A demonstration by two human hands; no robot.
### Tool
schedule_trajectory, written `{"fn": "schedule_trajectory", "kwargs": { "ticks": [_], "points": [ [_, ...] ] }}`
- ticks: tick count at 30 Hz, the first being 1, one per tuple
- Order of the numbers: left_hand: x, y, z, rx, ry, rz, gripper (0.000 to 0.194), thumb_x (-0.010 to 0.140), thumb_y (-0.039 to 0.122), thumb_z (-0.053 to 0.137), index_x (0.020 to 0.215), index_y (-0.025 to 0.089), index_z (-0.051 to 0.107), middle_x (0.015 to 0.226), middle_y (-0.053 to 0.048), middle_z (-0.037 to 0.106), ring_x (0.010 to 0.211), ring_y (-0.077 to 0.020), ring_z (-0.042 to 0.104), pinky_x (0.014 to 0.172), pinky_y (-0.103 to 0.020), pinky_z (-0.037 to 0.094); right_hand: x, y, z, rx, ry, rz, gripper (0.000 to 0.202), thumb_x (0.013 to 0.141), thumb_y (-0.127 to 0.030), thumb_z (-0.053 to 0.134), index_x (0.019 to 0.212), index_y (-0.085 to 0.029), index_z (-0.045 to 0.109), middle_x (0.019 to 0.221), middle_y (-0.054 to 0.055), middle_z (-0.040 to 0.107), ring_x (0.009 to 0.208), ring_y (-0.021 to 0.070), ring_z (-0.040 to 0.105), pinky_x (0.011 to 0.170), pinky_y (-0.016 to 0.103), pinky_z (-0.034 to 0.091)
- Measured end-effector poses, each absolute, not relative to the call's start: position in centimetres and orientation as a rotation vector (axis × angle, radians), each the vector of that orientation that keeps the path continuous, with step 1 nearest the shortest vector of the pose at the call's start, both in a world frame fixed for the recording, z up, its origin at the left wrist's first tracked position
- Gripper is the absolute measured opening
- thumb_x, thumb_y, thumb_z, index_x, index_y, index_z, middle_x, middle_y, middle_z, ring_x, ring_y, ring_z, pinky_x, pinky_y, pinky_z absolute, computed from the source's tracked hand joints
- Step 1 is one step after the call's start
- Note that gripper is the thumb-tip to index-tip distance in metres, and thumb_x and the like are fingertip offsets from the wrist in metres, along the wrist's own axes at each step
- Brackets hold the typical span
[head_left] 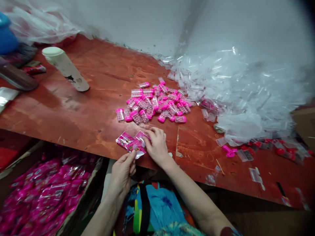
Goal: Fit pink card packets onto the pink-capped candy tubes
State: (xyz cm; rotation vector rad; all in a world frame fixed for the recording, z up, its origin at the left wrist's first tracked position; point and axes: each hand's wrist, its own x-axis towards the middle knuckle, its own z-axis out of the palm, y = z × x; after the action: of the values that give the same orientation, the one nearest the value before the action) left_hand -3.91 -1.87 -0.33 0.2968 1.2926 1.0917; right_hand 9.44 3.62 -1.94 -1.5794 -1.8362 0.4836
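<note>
Near the front edge of the reddish wooden table [105,88], my left hand [124,170] pinches the lower edge of a shiny pink packet [136,146] between thumb and fingers. My right hand [157,146] has its fingers closed on the upper right part of the same packet. Another pink packet [123,139] lies on the table against its left side. Just beyond the hands is a pile of small clear bottles [155,101] with pink caps and pink beads inside. My right fingertips hide part of the packet.
A box [86,193] full of pink packets [49,193] stands lower left. A pale bottle [65,68] is upright at the back left. Many clear empty containers [233,88] are heaped at right. Red-capped pieces [280,149] and a pink piece [229,151] lie in front.
</note>
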Motion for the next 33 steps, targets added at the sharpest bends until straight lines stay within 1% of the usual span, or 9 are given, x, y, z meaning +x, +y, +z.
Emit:
{"fn": "schedule_trajectory", "kwargs": {
  "ticks": [5, 7, 11, 16, 21, 24, 26, 30, 33],
  "points": [
    [-3.1, -1.7, -0.7, 0.288, 1.231, 1.096, 0.035, 0.06, 0.038, 0.085, 0.065, 0.012, 0.061, 0.046, 0.008, 0.041, 0.035, 0.0002, 0.024, 0.036, -0.016, 0.015, 9.2, 1.1, -1.4, -1.264, -1.333, 1.247, 0.029, 0.088, -0.028, 0.057, 0.116, -0.021, 0.053, 0.087, 0.001, 0.063, 0.079, 0.0155, 0.061, 0.072, 0.028, 0.049],
    [-2.6, -1.9, -0.9, 0.292, 1.233, 1.066, 0.036, 0.058, 0.04, 0.085, 0.066, 0.012, 0.062, 0.043, 0.009, 0.04, 0.034, -0.0004, 0.024, 0.036, -0.017, 0.015, 9.3, 0.0, -1.4, -1.239, -1.229, 1.34, 0.029, 0.088, -0.025, 0.056, 0.116, -0.022, 0.052, 0.082, -0.001, 0.062, 0.073, 0.0134, 0.061, 0.067, 0.025, 0.048],
    [-2.3, -2.7, -0.9, 0.346, 1.238, 0.877, 0.038, 0.062, 0.046, 0.082, 0.066, 0.014, 0.062, 0.035, 0.009, 0.035, 0.032, -0.0022, 0.023, 0.036, -0.018, 0.014, 10.6, -2.0, -1.4, -1.327, -1.256, 1.322, 0.025, 0.09, -0.023, 0.055, 0.114, -0.023, 0.054, 0.079, -0.002, 0.062, 0.072, 0.0131, 0.06, 0.066, 0.024, 0.046],
    [-2.4, -3.1, -1.0, 0.402, 1.168, 0.713, 0.043, 0.063, 0.048, 0.08, 0.055, 0.017, 0.052, 0.032, 0.008, 0.034, 0.033, -0.0039, 0.026, 0.037, -0.019, 0.018, 11.7, -3.5, -1.8, -1.31, -1.322, 1.305, 0.019, 0.093, -0.022, 0.051, 0.111, -0.024, 0.054, 0.091, 0.001, 0.065, 0.083, 0.0149, 0.064, 0.073, 0.026, 0.048],
    [-1.8, -1.8, -0.9, 0.419, 1.229, 0.774, 0.044, 0.058, 0.05, 0.082, 0.056, 0.017, 0.053, 0.033, 0.008, 0.035, 0.032, -0.0036, 0.024, 0.038, -0.019, 0.013, 11.6, -2.4, -1.9, -1.37, -1.52, 1.04, 0.021, 0.094, -0.018, 0.045, 0.112, -0.023, 0.056, 0.101, 0.004, 0.066, 0.092, 0.0171, 0.063, 0.082, 0.03, 0.048],
    [-1.5, -0.6, -0.3, 0.485, 1.17, 0.792, 0.041, 0.065, 0.048, 0.079, 0.058, 0.016, 0.054, 0.034, 0.008, 0.035, 0.034, -0.0035, 0.024, 0.039, -0.019, 0.015, 12.0, -1.2, -1.4, -1.329, -1.689, 0.776, 0.027, 0.094, -0.016, 0.044, 0.118, -0.022, 0.055, 0.108, 0.007, 0.065, 0.099, 0.0197, 0.06, 0.088, 0.033, 0.047],
    [-1.5, 0.1, 0.2, 0.511, 1.11, 0.779, 0.041, 0.07, 0.049, 0.075, 0.057, 0.017, 0.052, 0.034, 0.008, 0.035, 0.034, -0.004, 0.024, 0.039, -0.02, 0.016, 12.5, -0.6, -0.9, -1.274, -1.815, 0.644, 0.028, 0.094, -0.016, 0.043, 0.12, -0.021, 0.055, 0.105, 0.008, 0.066, 0.097, 0.0205, 0.059, 0.087, 0.034, 0.047],
    [-1.7, 0.9, 0.5, 0.487, 1.121, 0.8, 0.04, 0.067, 0.044, 0.079, 0.057, 0.017, 0.051, 0.036, 0.008, 0.034, 0.035, -0.0036, 0.024, 0.039, -0.019, 0.016, 14.0, 1.3, -0.4, -1.187, -2.014, 0.654, 0.029, 0.096, -0.02, 0.043, 0.122, -0.022, 0.056, 0.107, 0.007, 0.068, 0.093, 0.0192, 0.061, 0.085, 0.031, 0.047],
    [-2.3, 1.3, 0.4, 0.426, 1.189, 0.89, 0.042, 0.061, 0.042, 0.083, 0.057, 0.017, 0.05, 0.037, 0.01, 0.032, 0.035, -0.0032, 0.023, 0.037, -0.018, 0.016, 16.7, 4.2, -0.7, -1.565, -1.956, 0.602, 0.027, 0.098, -0.029, 0.041, 0.116, -0.023, 0.061, 0.107, 0.004, 0.07, 0.094, 0.0168, 0.064, 0.084, 0.026, 0.046]
  ]
}}
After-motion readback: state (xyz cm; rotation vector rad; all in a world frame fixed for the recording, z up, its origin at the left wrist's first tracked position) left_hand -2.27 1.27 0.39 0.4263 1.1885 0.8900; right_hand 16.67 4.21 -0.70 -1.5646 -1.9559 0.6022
